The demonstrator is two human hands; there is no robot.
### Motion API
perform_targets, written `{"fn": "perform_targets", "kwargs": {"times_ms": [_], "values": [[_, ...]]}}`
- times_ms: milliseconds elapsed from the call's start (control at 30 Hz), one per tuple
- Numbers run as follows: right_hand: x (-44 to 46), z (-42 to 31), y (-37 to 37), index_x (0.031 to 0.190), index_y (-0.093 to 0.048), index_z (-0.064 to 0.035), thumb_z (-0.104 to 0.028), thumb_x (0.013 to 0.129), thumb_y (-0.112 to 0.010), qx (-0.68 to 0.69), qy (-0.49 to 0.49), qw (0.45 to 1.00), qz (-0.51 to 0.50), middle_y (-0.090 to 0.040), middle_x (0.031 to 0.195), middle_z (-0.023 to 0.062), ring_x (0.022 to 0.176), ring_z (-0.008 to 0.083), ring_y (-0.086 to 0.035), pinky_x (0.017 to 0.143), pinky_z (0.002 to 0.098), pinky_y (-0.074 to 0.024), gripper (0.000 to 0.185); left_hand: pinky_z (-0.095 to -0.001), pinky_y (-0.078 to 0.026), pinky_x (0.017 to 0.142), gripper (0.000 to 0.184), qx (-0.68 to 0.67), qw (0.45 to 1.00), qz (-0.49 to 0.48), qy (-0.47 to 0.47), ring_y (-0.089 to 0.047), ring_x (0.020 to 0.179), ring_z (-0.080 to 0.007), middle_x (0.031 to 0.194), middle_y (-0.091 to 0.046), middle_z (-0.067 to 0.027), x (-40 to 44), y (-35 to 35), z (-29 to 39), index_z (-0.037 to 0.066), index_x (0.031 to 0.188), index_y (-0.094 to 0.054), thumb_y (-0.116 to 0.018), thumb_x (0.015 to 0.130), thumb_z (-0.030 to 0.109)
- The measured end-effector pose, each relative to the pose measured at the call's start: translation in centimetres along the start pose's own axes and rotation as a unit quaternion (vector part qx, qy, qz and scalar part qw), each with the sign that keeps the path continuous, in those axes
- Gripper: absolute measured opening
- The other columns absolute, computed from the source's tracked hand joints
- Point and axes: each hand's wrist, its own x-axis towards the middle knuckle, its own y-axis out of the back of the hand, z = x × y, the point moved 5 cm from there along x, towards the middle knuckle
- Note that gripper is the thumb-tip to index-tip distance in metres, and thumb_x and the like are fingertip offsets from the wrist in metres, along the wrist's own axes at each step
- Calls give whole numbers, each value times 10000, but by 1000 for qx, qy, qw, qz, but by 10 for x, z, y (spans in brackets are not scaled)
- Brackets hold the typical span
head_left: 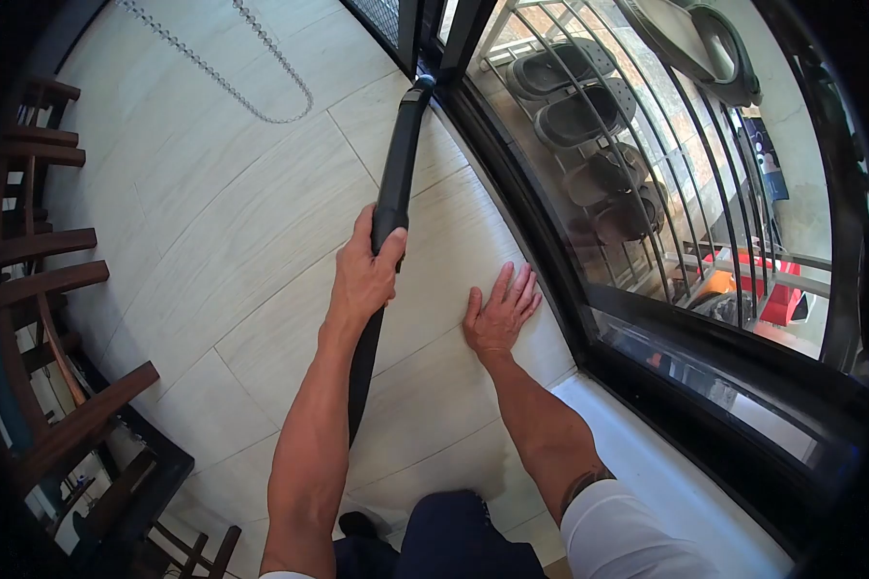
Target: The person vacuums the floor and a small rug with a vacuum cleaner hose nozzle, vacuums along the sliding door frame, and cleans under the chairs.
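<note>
My left hand (365, 275) is wrapped around a long black vacuum cleaner wand (403, 159). The wand's far end reaches into the corner where the black door frame (512, 188) meets another dark upright, and a bluish-white glint shows at that tip. Below my grip, a dark length of the tool runs back along my left forearm. My right hand (504, 314) lies flat on the pale tiled floor (251, 318), fingers spread, with the fingertips close beside the frame's bottom rail. It holds nothing.
Through the glass on the right, a metal rack (681, 145) carries several dark shoes (584, 111). Red and orange items (782, 294) are low behind it. Dark wooden chair legs (58, 285) crowd the left side. A clear bead chain (208, 72) loops at the top left.
</note>
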Motion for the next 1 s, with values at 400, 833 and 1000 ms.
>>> {"fn": "perform_targets", "kwargs": {"times_ms": [400,833,1000], "values": [[0,2,-3,1549,-280,-26,-444,986,-494,12,-2,1000,15,-220,1605,264,1487,441,-188,1181,630,-138,734,-356,-484,485,553,141,985,-85,48,-562,496,-172,725,-563,-80,-70,21,30,33,1414,-479,-609,966,330],[0,2,-4,1535,-313,-33,-435,997,-486,18,6,999,35,-238,1600,253,1483,430,-200,1172,638,-152,693,-547,-520,612,725,412,897,-141,80,-643,704,-462,865,-621,-269,-316,89,-27,14,1487,-316,-680,911,261],[-2,2,-4,1532,-325,-44,-442,998,-482,13,4,999,43,-247,1597,247,1484,422,-209,1170,635,-164,685,-525,-537,625,749,415,900,-62,120,-653,722,-446,911,-620,-258,-344,98,-47,23,1500,-306,-691,904,263]]}}
